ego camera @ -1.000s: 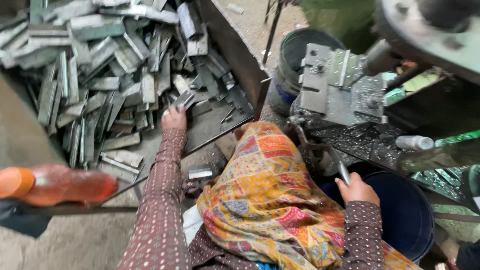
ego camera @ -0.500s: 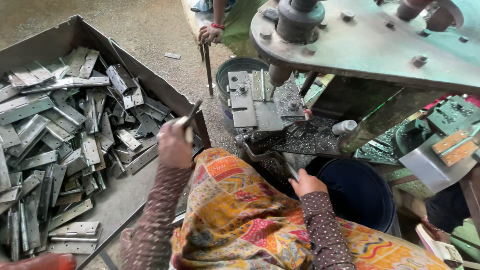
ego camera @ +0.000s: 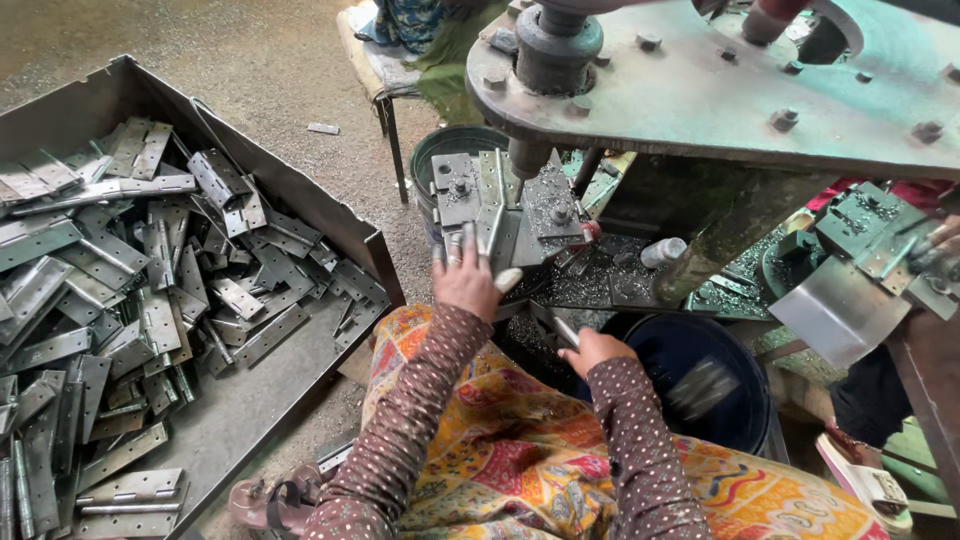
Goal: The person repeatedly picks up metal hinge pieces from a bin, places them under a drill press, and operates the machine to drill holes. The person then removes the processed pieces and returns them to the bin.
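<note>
1. Head view: our left hand (ego camera: 466, 283) is up at the press die (ego camera: 497, 205), fingers spread and gripping a flat metal hinge piece (ego camera: 487, 222) that sits on the die bed, right under the ram (ego camera: 545, 60). Main risk, in our judgement: fingers in the strike zone if the ram drops while the hand is there.
2. Our right hand (ego camera: 592, 350) is clenched round a thin rod-like tool (ego camera: 563, 330), near the dark blue tub (ego camera: 700, 375). We can't tell what the tip touches. If it pokes into the die at the wrong moment it could jam or kick back.
3. The hinge piece looks only part-seated and tilted; a skewed strike could spoil it or throw it out.
4. Metal swarf (ego camera: 600, 285) litters the press bed just right of the left hand, so cuts to bare skin look likely.
5. The grey bin of hinges (ego camera: 160, 290) stands to the left, well apart from the die. A blind reach into those sharp edges could nick the hand.
6. Loose patterned cloth (ego camera: 520, 460) on our lap lies close under the die edge and could snag.
7. Another person's hand (ego camera: 945, 235) at far right works a second fixture, close enough that we could bump elbows.
</note>
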